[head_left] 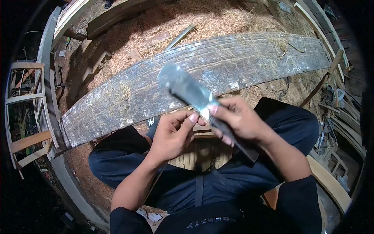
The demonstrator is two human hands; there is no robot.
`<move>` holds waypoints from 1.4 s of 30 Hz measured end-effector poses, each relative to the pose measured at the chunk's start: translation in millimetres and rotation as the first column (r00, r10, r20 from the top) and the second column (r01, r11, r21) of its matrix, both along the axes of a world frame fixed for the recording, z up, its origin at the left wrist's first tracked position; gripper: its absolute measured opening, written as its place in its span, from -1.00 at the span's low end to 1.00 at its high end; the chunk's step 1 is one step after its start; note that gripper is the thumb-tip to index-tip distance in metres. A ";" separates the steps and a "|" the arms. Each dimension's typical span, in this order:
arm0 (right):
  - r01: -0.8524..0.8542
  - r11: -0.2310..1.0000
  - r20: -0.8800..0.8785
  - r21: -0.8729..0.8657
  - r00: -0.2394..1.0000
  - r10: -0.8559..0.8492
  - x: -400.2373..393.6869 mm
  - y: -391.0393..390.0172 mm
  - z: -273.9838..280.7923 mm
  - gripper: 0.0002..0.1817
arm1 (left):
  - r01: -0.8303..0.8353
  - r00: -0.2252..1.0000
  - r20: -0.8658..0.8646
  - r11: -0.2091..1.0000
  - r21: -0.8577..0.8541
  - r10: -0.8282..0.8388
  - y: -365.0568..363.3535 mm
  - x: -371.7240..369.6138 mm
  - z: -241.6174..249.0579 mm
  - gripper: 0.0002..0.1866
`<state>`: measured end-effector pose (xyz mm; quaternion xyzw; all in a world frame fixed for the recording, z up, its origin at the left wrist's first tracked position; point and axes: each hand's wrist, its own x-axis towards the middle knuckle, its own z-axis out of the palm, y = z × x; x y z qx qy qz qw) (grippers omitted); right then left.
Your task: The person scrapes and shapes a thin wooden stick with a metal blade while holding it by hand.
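My right hand [239,119] is wrapped round a large knife [189,87], near where its broad, shiny blade meets the dark handle [237,144]. The blade points up and to the left, over the worn plank [233,62], and is slightly blurred. My left hand [174,134] is closed in a pinch beside the lower part of the blade. A thin strip [157,179] runs down from it along my forearm. What lies between the fingertips is partly hidden.
The long, curved plank spans the view beyond my crossed legs. Wood shavings [218,19] cover the ground behind it. A slatted wooden frame [25,97] stands at the left. A stick [321,80] and bundled strips [343,128] lie at the right.
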<state>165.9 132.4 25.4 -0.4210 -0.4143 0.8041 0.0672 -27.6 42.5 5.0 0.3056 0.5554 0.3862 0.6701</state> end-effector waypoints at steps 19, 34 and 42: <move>-0.083 0.996 -0.064 -0.022 0.995 0.081 -0.2 -8.2 -3.9 -0.63 | -0.043 0.998 0.054 0.999 0.032 0.041 -0.1 0.1 -9.9 -0.75; 0.010 1.000 -0.072 -0.023 0.997 -0.012 1.8 0.6 -3.0 -0.65 | -0.019 1.000 0.013 0.998 0.057 0.018 5.0 2.6 -0.5 -0.72; -0.061 0.997 0.045 0.056 0.997 0.058 -0.1 -2.0 6.6 -0.63 | -0.017 1.000 0.012 0.999 0.047 0.016 3.4 1.5 -2.2 -0.73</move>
